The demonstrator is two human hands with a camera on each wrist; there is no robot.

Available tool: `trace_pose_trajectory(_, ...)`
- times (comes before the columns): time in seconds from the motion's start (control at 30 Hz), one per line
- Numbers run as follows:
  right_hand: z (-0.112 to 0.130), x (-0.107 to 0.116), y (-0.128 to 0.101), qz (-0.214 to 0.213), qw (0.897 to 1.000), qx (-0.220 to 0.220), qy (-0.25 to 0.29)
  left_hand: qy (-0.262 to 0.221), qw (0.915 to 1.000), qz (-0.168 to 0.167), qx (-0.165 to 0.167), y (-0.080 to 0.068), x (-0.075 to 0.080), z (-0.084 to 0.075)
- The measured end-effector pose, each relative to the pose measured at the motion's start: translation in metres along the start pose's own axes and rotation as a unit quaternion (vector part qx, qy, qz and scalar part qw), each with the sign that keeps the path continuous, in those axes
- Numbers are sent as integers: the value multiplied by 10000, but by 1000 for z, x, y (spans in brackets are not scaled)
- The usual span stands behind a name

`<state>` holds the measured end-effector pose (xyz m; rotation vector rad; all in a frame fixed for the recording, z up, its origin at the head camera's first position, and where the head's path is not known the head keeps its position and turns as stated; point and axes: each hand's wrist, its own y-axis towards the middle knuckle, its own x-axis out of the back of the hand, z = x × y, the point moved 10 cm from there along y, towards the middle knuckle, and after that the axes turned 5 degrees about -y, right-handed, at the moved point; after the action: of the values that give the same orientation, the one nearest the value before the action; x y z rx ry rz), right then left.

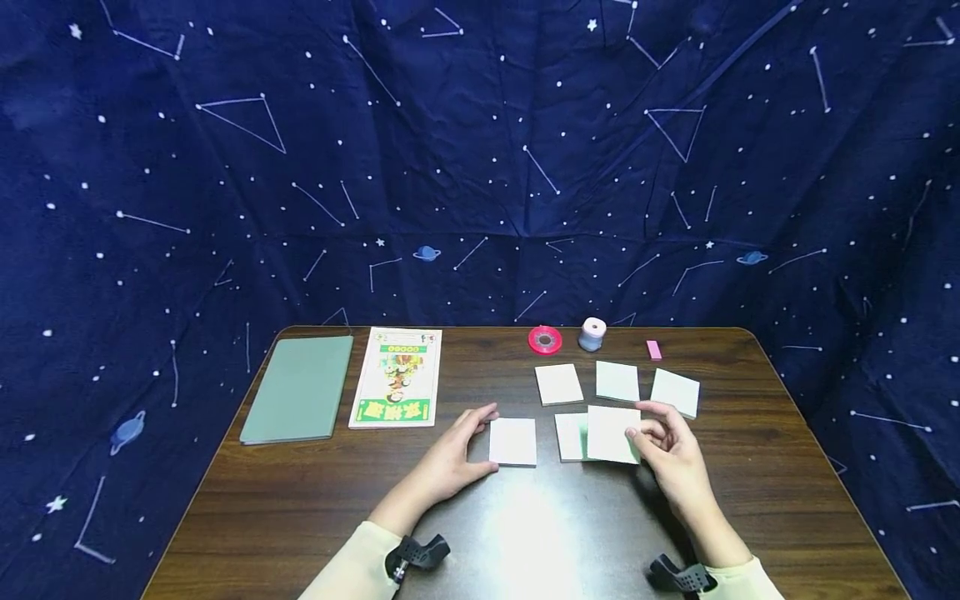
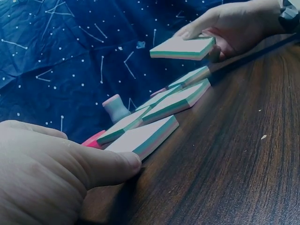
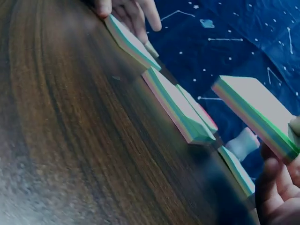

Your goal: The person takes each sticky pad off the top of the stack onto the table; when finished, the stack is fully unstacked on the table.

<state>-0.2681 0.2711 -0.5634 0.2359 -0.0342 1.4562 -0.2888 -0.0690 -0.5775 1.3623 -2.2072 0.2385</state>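
Note:
My right hand point(image 1: 675, 462) pinches a square sticky-note pad point(image 1: 611, 433) at its right edge, thumb on top. In the left wrist view this held pad point(image 2: 183, 48) is raised above the table, its edge layered in colours. From above it overlaps another pad point(image 1: 572, 438) on the table. My left hand point(image 1: 450, 462) is at the left side of a flat-lying pad point(image 1: 513, 442), fingers spread, thumb at its near corner. Behind these lie three more pads: one at left point(image 1: 558, 384), a middle one point(image 1: 617, 381) and a tilted one point(image 1: 675, 392).
At the table's back are a red round disc point(image 1: 545, 340), a pale spool-shaped item point(image 1: 592, 335) and a small pink block point(image 1: 654, 350). To the left lie a green folder point(image 1: 300, 387) and an illustrated booklet point(image 1: 397, 379). A dark blue starry cloth point(image 1: 480, 167) hangs behind the table.

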Motion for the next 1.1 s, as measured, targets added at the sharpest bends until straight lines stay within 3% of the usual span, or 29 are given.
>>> trace_pose_trajectory(0.17, -23, 20, 0, -565, 9959, -462, 526, -131, 9999, -92, -40, -2, 3, 2)
trace_pose_trajectory(0.4, -39, 31, -3, -868, 9903, -905, 604, -105, 9999, -10, 25, -4, -2, 5)
trace_pose_trajectory(0.83, -39, 41, -3, -1127, 9905, -726, 299, -130, 9999, -27, 52, -1, -4, 3)
trace_pose_trajectory(1.1, -35, 35, 2, -557, 9915, -692, -953, -139, 9999, -64, -18, 0, -2, 3)
